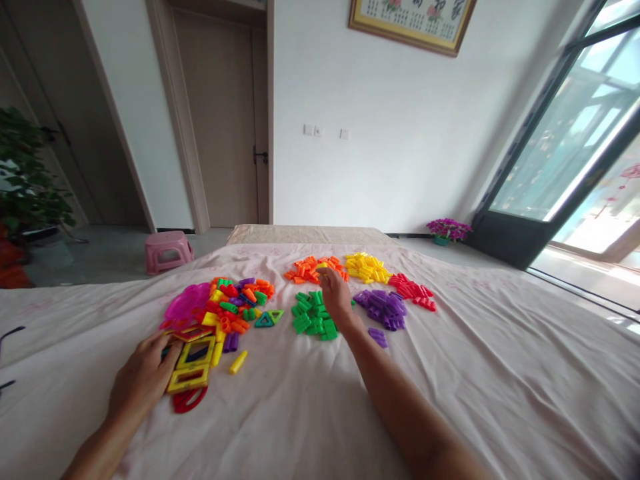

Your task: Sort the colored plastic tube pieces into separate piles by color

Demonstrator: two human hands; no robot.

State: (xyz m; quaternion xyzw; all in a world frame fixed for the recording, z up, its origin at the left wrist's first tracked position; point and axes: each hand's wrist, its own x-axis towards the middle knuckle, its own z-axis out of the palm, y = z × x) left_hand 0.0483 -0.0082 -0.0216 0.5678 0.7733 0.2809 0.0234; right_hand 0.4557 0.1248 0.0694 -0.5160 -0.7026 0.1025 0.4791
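Observation:
My left hand (150,370) rests at the left, its fingers against the yellow square frames (193,377) at the edge of a mixed pile of coloured pieces (233,307). What its fingertips hold, if anything, is hidden. Reaching forward, my right hand (334,290) has closed fingers on a small yellow piece (323,265), above the gap between the orange pile (305,269) and the green pile (313,317). To its right lie a yellow pile (367,268), a purple pile (383,308) and a red pile (413,290).
Behind the mixed pile is a pink tray (185,307). A single yellow piece (239,362) and two triangles (269,318) lie near it on the pale cloth (280,420). Beyond the cloth stand a pink stool (169,252), a plant and purple flowers (449,229).

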